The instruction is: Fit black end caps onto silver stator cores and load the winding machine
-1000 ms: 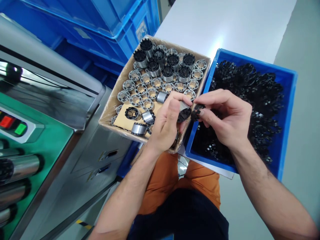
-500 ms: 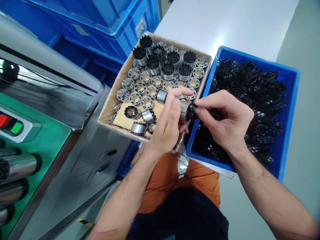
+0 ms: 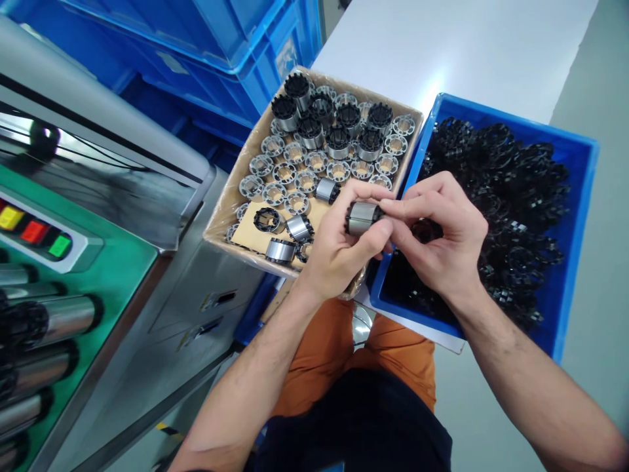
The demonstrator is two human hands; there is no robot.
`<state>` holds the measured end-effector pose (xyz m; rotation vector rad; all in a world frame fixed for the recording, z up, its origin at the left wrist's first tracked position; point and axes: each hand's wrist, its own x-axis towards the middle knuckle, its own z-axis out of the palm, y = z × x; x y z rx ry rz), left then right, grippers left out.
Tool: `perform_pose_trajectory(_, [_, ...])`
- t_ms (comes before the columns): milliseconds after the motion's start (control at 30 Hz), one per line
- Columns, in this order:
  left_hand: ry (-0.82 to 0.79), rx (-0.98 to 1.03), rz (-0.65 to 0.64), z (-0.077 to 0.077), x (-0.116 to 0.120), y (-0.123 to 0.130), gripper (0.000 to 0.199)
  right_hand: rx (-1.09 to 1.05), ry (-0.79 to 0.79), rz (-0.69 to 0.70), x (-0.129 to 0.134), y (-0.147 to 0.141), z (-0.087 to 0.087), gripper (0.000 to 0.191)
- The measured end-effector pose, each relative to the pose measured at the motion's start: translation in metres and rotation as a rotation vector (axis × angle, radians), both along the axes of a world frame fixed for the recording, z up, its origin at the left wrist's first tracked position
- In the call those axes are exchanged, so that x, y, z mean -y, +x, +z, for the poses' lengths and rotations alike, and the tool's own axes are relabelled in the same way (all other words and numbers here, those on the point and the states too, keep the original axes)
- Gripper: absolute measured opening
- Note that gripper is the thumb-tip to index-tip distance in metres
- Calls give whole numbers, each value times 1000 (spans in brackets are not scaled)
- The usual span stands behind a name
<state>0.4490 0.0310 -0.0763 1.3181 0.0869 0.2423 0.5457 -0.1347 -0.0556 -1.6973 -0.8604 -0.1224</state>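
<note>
My left hand (image 3: 339,246) is wrapped round a silver metal ring (image 3: 362,217) with black toothed plastic at its ends, held sideways between thumb and fingers. My right hand (image 3: 442,229) pinches the ring's right end with thumb and fingertips. Both hands are over the gap between a cardboard box (image 3: 219,226) and a blue bin (image 3: 565,275). Inside the box stand rows of bare metal rings (image 3: 306,180) and several rings with black caps (image 3: 380,117). Black plastic parts (image 3: 496,170) fill the bin in a heap.
Left of the box is a green and grey machine (image 3: 118,239) with coloured buttons and metal cylinders (image 3: 63,321). Blue crates (image 3: 216,85) are stacked behind. A white table (image 3: 393,49) extends beyond the box and bin.
The ring has turned, with its black left end now showing. My left thumb has moved onto its right end. The whole view has shifted slightly, showing more of the machine.
</note>
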Motion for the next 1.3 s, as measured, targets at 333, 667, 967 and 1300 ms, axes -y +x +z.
perform_pose_trajectory(333, [1042,8,29,27,-48,-1,51,28,-1002,-316,38,50,9,48])
perform_pose_trajectory(667, [1316,-306,87,16,-142,16,28,-57,-1205,-286,38,49,22,30])
perform_pose_trajectory(967, [1208,-209,112,32,-151,12,22,102,-1228,-176,67,58,6,26])
perform_pose_trajectory(1300, [-269,-142,111,30,-60,10,27,12,-674,-137,61,60,20,20])
